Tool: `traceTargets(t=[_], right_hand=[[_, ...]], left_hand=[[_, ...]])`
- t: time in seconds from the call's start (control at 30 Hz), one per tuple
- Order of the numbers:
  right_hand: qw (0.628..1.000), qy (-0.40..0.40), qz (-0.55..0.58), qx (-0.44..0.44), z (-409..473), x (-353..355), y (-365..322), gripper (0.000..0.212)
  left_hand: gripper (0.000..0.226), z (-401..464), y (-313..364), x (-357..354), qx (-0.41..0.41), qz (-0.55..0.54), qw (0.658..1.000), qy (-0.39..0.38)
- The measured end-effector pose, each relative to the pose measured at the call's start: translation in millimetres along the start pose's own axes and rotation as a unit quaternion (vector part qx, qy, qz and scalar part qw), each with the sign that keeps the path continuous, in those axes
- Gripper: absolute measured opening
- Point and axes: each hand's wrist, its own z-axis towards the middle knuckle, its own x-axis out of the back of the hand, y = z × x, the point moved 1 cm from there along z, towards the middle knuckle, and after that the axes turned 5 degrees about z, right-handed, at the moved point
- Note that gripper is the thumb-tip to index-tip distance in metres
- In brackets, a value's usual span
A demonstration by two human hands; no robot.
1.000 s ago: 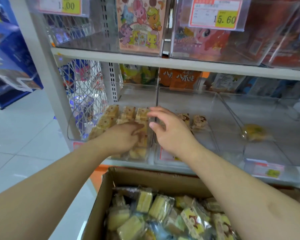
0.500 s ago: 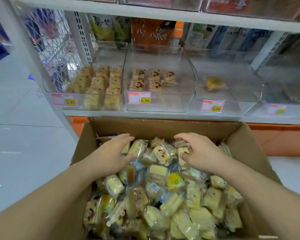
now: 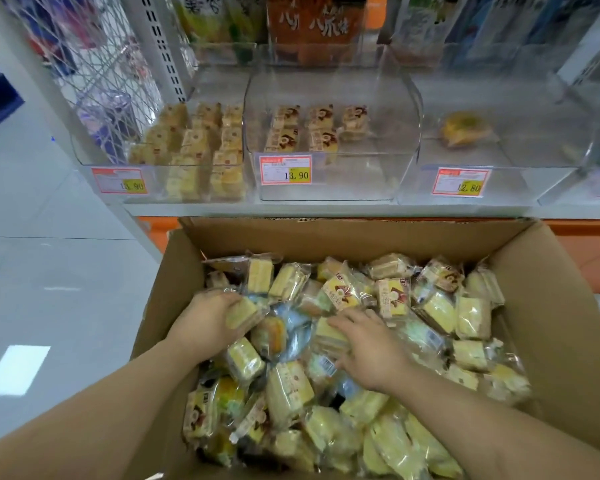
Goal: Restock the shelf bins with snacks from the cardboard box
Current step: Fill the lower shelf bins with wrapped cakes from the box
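An open cardboard box [image 3: 326, 237] below the shelf is heaped with wrapped yellow cake snacks [image 3: 437, 313]. Both my hands are inside it. My left hand [image 3: 201, 327] curls round one wrapped yellow cake packet [image 3: 243, 311] at the pile's left side. My right hand [image 3: 371, 351] lies on the middle of the pile with its fingers stretched left across the packets. On the shelf, the left clear bin [image 3: 153, 188] holds rows of cakes, and the middle bin [image 3: 354, 181] holds several at its back. One yellow packet [image 3: 463, 128] lies in the right bin [image 3: 534, 181].
Price tags [image 3: 286, 169] are fixed to the bin fronts. Bags of other goods [image 3: 312, 26] stand behind the bins. A wire mesh panel [image 3: 94, 64] closes the shelf's left end, with pale tiled floor [image 3: 49, 271] to the left of the box.
My hands left the shelf bins and dropped into the box. Since half a second ago they moved nearer over the pile, and my left hand closed on a packet.
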Motion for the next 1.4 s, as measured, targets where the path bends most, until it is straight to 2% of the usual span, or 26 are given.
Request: traceTargets(t=[0.1, 0.2, 0.3, 0.37, 0.43, 0.53, 0.63, 0.7, 0.8, 0.93, 1.07, 1.17, 1.23, 1.4], right_hand=[[1.0, 0.01, -0.018, -0.007, -0.9, -6.5, -4.7, 0.076], [1.0, 0.017, -0.003, -0.025, -5.2, -1.1, -10.2, 0.068], [0.991, 0.017, 0.106, -0.077, -11.8, 27.0, -18.4, 0.062], [0.972, 0.032, 0.21, -0.104, -18.1, 57.7, -26.0, 0.051], [0.934, 0.063, 0.337, -0.104, -27.7, 90.7, -33.6, 0.045], [0.859, 0.101, 0.497, -0.065, -49.6, 131.1, -49.9, 0.03], [0.811, 0.115, 0.571, -0.058, -68.0, 143.6, -64.0, 0.029], [0.778, 0.12, 0.614, -0.054, -77.7, 146.0, -70.6, 0.034], [0.773, 0.097, 0.626, -0.036, -89.4, 151.5, -80.6, 0.047], [0.777, 0.103, 0.621, -0.011, -91.3, 160.0, -82.3, 0.042], [0.754, 0.126, 0.644, -0.025, -83.0, 166.4, -76.3, 0.049], [0.745, 0.153, 0.649, -0.026, -74.9, 174.6, -72.6, 0.071], [0.737, 0.149, 0.659, -0.017, -70.4, 180.6, -71.4, 0.079], [0.737, 0.137, 0.662, -0.002, -60.7, 186.8, -70.7, 0.052]], left_hand=[[0.062, 0.6, 7.2, 5.0, 0.008, -0.005, 1.0, -0.004], [0.055, -3.1, 14.1, 18.8, 0.019, -0.007, 1.0, -0.019], [0.047, -8.8, 21.5, 40.2, 0.036, -0.063, 0.997, -0.007], [0.044, -13.9, 29.1, 59.9, 0.046, -0.17, 0.984, -0.003], [0.044, -27.9, 43.7, 85.7, 0.05, -0.332, 0.942, -0.016], [0.037, -63.2, 78.8, 119.7, 0.013, -0.521, 0.852, -0.042], [0.036, -88.9, 107.4, 130.1, -0.009, -0.617, 0.785, -0.048], [0.033, -99.5, 119.1, 132.5, -0.005, -0.643, 0.765, -0.034], [0.029, -110.2, 128.7, 137.0, -0.006, -0.635, 0.773, -0.014], [0.048, -111.7, 130.8, 139.5, 0.003, -0.607, 0.795, -0.009], [0.047, -102.8, 126.8, 149.8, 0.01, -0.63, 0.777, -0.011], [0.048, -96.0, 126.0, 156.8, 0.002, -0.634, 0.773, -0.008], [0.047, -90.0, 125.0, 158.2, 0.01, -0.634, 0.773, 0.002], [0.054, -72.2, 122.0, 158.5, 0.022, -0.639, 0.769, 0.005]])
